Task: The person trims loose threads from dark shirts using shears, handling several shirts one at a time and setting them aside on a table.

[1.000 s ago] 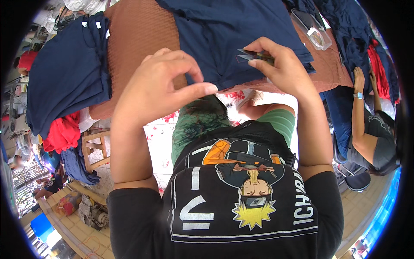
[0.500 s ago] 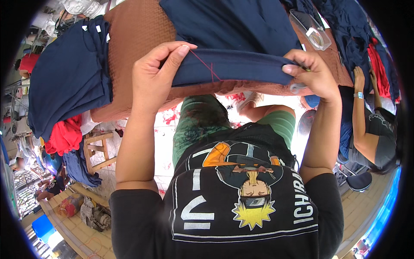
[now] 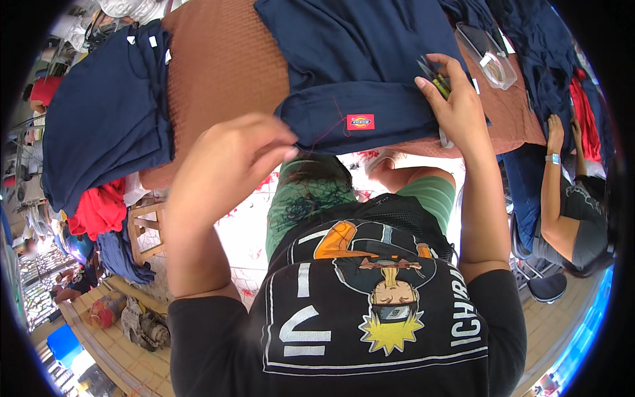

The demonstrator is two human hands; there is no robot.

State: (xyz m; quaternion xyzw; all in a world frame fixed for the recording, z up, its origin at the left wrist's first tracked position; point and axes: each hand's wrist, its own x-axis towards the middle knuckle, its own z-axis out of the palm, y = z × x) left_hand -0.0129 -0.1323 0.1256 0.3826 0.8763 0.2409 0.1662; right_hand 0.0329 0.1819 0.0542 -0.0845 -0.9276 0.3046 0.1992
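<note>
A navy garment (image 3: 370, 56) is lying across the middle of the brown-covered tabletop (image 3: 218, 73), its folded band reaching the near edge and bearing a red patch (image 3: 360, 122), with a loose red thread (image 3: 336, 109) trailing just left of the patch. The right hand (image 3: 456, 102) is gripping small thread snips (image 3: 436, 81) between thumb and fingers at the band's right end, their blades pointing toward the far edge and standing slightly apart. The left hand (image 3: 248, 142) is hovering at the band's left end, near the near edge, thumb and fingertips bunching close together; it is blurring, so whether they are pinching thread or cloth cannot be told. Toward the tabletop's far right corner, a clear plastic container (image 3: 509, 81) is sitting on the brown cover beside the garment, holding a dark flat thing (image 3: 473, 36) in its far part and a pale thing with a white label (image 3: 487, 61) in its nearer part, both too unclear to name. Navy garments with white tags (image 3: 99, 112) are lying in a stack along the left edge and hanging over it, with red cloth (image 3: 99, 210) showing beneath them. Past the right edge, a co-worker's hand (image 3: 554, 132) is resting against more navy cloth (image 3: 529, 40).
</note>
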